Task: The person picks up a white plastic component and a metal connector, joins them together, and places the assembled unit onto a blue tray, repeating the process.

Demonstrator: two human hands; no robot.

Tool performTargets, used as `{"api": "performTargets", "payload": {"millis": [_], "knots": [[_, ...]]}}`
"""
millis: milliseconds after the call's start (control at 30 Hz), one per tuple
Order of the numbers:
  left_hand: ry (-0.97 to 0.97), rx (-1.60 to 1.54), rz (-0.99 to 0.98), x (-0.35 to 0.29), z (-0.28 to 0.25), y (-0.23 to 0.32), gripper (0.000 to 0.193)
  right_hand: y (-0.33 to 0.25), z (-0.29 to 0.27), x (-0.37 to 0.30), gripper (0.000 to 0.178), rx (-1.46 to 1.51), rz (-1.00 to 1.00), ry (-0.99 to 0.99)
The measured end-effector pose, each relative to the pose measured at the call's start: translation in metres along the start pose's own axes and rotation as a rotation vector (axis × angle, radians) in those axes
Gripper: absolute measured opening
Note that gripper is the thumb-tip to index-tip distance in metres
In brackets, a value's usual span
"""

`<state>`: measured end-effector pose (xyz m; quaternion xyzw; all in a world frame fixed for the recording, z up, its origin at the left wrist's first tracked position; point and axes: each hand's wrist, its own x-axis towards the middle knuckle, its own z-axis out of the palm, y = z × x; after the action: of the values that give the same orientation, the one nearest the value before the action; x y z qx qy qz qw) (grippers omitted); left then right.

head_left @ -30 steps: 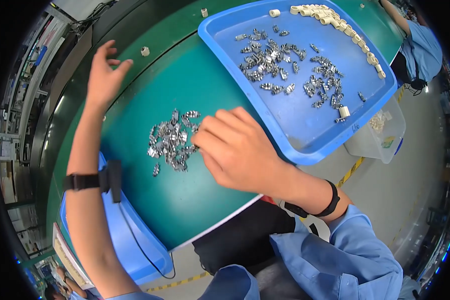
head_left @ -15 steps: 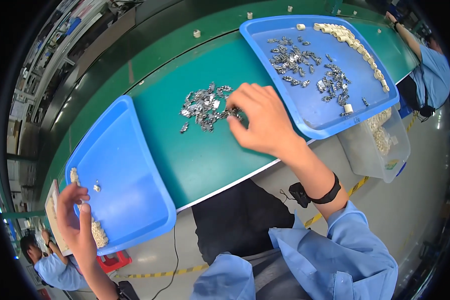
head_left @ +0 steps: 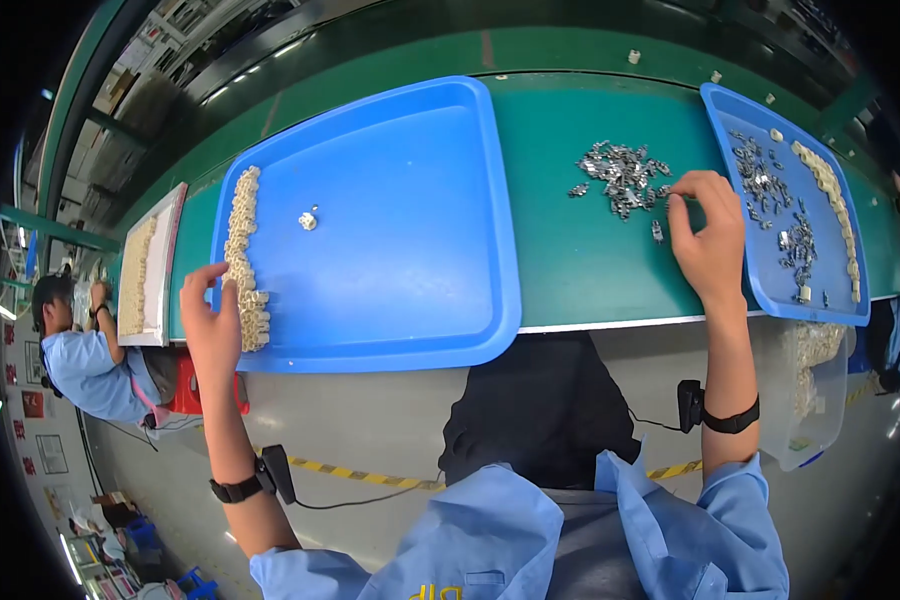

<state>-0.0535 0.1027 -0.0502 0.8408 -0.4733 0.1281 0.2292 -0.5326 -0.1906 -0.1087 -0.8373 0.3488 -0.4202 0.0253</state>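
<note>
My left hand point(head_left: 213, 325) is at the near part of a row of small cream-coloured blocks point(head_left: 242, 225) along the left side of a large blue tray point(head_left: 505, 230). Its thumb and fingers are apart, with no held part visible between them. A lone cream block point(head_left: 308, 220) with a bit of metal beside it lies farther in on the tray. My right hand point(head_left: 710, 240) is at the right edge of a pile of small shiny metal parts point(head_left: 622, 178) on the green table. Its fingers are curled towards the thumb; whatever they pinch is too small to make out.
A second blue tray point(head_left: 735, 215) at the right holds metal parts and a curved row of cream pieces point(head_left: 830, 205). Below it stands a clear plastic bin point(head_left: 815, 400) with bagged pieces. A white-edged board point(head_left: 160, 290) carries more blocks at the far left, near a seated co-worker point(head_left: 95, 365).
My view has swung left, bringing the left tray fully into sight. My left hand remains near the cream row; my right hand remains at the metal pile's right edge.
</note>
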Motion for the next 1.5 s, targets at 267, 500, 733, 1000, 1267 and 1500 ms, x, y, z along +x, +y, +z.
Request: {"api": "performTargets", "payload": {"millis": [267, 500, 733, 1000, 1267, 1500], "knots": [[-0.039, 0.334, 0.101, 0.058, 0.029, -0.027, 0.025, 0.0, 0.0, -0.006, 0.011, 0.147, 0.112, 0.005], [-0.089, 0.382, 0.022, 0.081, 0.053, -0.018, 0.028, -0.004, -0.003, -0.003, 0.029, 0.214, -0.033, -0.166], [-0.089, 0.35, 0.082, 0.096, 0.068, -0.052, 0.024, -0.003, -0.005, -0.003, 0.018, 0.261, -0.091, -0.065], [-0.077, 0.335, 0.197, 0.098, 0.073, -0.062, 0.011, 0.005, 0.0, -0.01, 0.015, 0.378, -0.123, -0.152], [-0.033, -0.133, 0.163, 0.069, 0.035, 0.009, 0.009, 0.007, 0.001, -0.011, 0.017, 0.409, -0.137, -0.179], [-0.096, -0.76, 0.285, -0.033, 0.029, 0.123, 0.014, 0.005, -0.005, -0.009, 0.015, 0.471, -0.15, -0.172]]}}
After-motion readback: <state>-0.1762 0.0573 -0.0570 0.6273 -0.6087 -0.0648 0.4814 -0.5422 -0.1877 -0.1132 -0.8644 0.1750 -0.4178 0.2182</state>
